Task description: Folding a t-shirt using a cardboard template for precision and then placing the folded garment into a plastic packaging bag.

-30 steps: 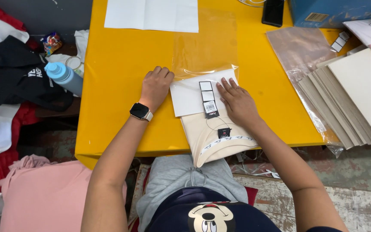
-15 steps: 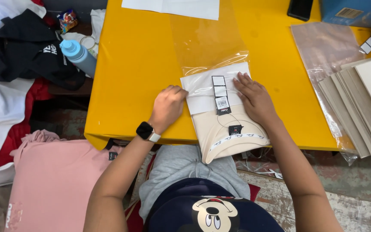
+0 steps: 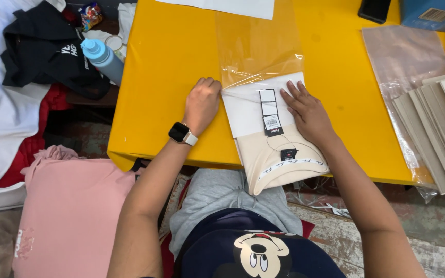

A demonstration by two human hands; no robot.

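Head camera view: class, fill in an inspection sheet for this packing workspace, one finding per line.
Surface: yellow table, partly bare.
Job's things: folded cream garment with hang tags, part-way inside clear plastic bag.
Clutter: blue bottle, cardboard sheets, black phone, blue box, pink garment.
Grippers: left hand at bag's edge; right hand flat on garment.
Cables: nothing seen.
Surroundings: clothes heaped at left.
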